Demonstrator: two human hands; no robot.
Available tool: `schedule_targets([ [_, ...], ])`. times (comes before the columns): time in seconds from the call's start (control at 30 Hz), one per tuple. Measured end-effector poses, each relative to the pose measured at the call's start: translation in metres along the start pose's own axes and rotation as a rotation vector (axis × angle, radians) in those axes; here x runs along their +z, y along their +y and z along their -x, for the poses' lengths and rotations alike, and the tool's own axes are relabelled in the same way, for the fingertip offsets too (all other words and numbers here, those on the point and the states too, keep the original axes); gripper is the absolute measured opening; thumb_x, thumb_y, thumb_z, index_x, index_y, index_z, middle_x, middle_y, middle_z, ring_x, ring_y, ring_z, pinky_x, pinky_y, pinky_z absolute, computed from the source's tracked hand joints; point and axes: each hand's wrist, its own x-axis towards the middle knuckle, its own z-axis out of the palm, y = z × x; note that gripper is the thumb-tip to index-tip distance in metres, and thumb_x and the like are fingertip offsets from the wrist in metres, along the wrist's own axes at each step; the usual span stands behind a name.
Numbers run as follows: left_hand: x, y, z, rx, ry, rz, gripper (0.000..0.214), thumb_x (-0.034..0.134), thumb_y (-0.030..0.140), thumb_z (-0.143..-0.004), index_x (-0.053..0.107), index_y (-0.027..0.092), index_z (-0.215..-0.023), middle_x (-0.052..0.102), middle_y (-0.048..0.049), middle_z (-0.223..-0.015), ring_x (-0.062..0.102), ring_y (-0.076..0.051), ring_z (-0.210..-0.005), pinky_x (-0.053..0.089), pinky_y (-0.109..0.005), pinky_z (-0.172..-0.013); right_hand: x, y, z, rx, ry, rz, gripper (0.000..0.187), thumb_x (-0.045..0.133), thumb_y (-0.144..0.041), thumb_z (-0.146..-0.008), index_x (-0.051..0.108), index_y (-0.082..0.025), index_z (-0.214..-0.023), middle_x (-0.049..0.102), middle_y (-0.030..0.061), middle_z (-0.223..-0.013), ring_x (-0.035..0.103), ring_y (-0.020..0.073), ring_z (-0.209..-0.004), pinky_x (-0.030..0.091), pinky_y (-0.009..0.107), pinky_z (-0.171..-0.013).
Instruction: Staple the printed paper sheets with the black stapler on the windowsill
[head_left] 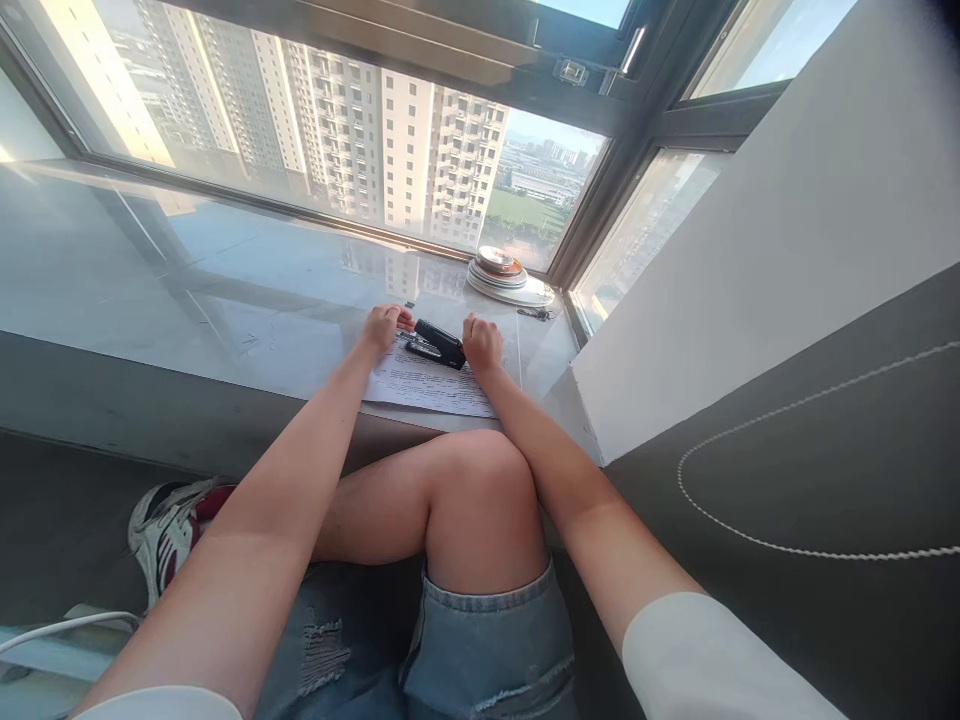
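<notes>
A black stapler lies on the printed paper, its top arm raised away from its base. At its hinge end is my right hand, fingers curled in against the stapler. My left hand is by the stapler's front end, with its fingers drawn together. Whatever is between those fingertips is too small to make out. Just beyond the left hand, a small dark piece rests on the sill.
The glossy window sill runs along the glass. Stacked plates or discs stand in the window corner, beside a dark small item. A white wall closes the right side, with a hanging bead cord. My bent knee is below the sill's edge.
</notes>
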Motion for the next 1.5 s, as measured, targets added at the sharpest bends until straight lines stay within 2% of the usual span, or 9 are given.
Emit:
schedule_targets([
  [0.27,0.001,0.002,0.002,-0.015,0.044,0.079,0.035,0.05,0.037,-0.093,0.068,0.014,-0.074,0.072,-0.0117,-0.073,0.071,-0.021,-0.068,0.059,-0.037,-0.074,-0.026,-0.001,-0.004,-0.09,-0.197,-0.387,0.064,0.023,-0.064,-0.104,0.064,-0.021,-0.079,0.063,0.0068,-0.079,0.059,0.0199,-0.078,0.047,0.033,-0.077],
  [0.37,0.001,0.004,0.002,-0.028,0.071,0.16,0.035,0.051,0.039,-0.093,0.068,0.013,-0.077,0.073,-0.0125,-0.076,0.073,-0.022,-0.073,0.06,-0.038,-0.079,-0.031,-0.01,-0.001,-0.312,-0.449,-0.455,0.055,0.05,-0.07,-0.092,0.069,-0.02,-0.105,0.069,0.0053,-0.102,0.06,0.0194,-0.092,0.045,0.028,-0.078],
  [0.47,0.0,0.008,0.001,-0.039,0.091,0.238,0.037,0.053,0.044,-0.094,0.067,0.013,-0.082,0.075,-0.0136,-0.082,0.075,-0.024,-0.081,0.059,-0.041,-0.087,-0.031,-0.016,0.001,-0.407,-0.574,-0.371,0.051,0.069,-0.063,-0.08,0.07,-0.017,-0.102,0.067,0.0012,-0.088,0.057,0.0168,-0.082,0.041,0.026,-0.073],
  [0.6,-0.001,0.013,0.001,0.003,0.118,0.352,0.037,0.051,0.047,-0.097,0.067,0.014,-0.09,0.076,-0.015,-0.097,0.074,-0.027,-0.101,0.058,-0.044,-0.095,-0.029,-0.016,0.001,-0.38,-0.373,-0.373,0.038,0.066,-0.051,-0.087,0.073,-0.017,-0.103,0.067,-0.0002,-0.083,0.058,0.0156,-0.077,0.043,0.026,-0.071],
  [0.77,-0.006,0.018,0.005,-0.099,-0.012,0.439,0.05,0.048,0.058,-0.099,0.067,0.012,-0.106,0.073,-0.0197,-0.116,0.067,-0.034,-0.12,0.057,-0.05,-0.101,-0.029,-0.017,0.0,-0.453,-0.053,-0.241,0.035,0.061,-0.024,-0.092,0.071,-0.025,-0.126,0.073,0.0046,-0.119,0.064,0.0218,-0.11,0.051,0.035,-0.094],
  [0.97,-0.008,0.021,0.009,-0.2,-0.162,0.47,0.06,0.045,0.062,-0.1,0.07,0.007,-0.106,0.073,-0.0234,-0.113,0.067,-0.036,-0.121,0.058,-0.049,-0.101,-0.027,-0.016,-0.001,-0.647,-0.069,0.014,0.043,0.05,-0.009,-0.099,0.071,-0.032,-0.13,0.07,0.0011,-0.132,0.057,0.0222,-0.126,0.042,0.042,-0.111],
  [1.13,-0.004,0.024,0.01,-0.234,-0.18,0.499,0.04,0.056,0.044,-0.1,0.072,0.008,-0.1,0.075,-0.0206,-0.11,0.067,-0.034,-0.121,0.057,-0.048,-0.106,-0.025,-0.018,-0.002,-0.762,-0.131,0.1,0.044,0.046,-0.007,-0.101,0.071,-0.029,-0.13,0.07,0.0019,-0.132,0.057,0.0217,-0.124,0.037,0.043,-0.111],
  [1.33,-0.005,0.017,0.009,-0.167,-0.164,0.527,0.015,0.058,0.015,-0.096,0.072,0.009,-0.099,0.073,-0.0191,-0.119,0.065,-0.029,-0.127,0.053,-0.043,-0.114,-0.027,-0.021,0.001,-0.543,-0.014,-0.018,0.039,0.051,-0.012,-0.097,0.073,-0.027,-0.125,0.072,0.0051,-0.125,0.057,0.024,-0.119,0.04,0.043,-0.107],
  [1.5,-0.011,0.023,0.006,0.056,0.148,0.545,0.014,0.068,0.026,-0.095,0.069,0.015,-0.105,0.073,-0.0128,-0.12,0.066,-0.025,-0.126,0.056,-0.04,-0.11,-0.028,-0.008,-0.007,-0.128,-0.113,-0.341,0.037,0.066,-0.023,-0.078,0.076,-0.016,-0.112,0.074,0.0048,-0.096,0.066,0.0223,-0.091,0.051,0.033,-0.081],
])
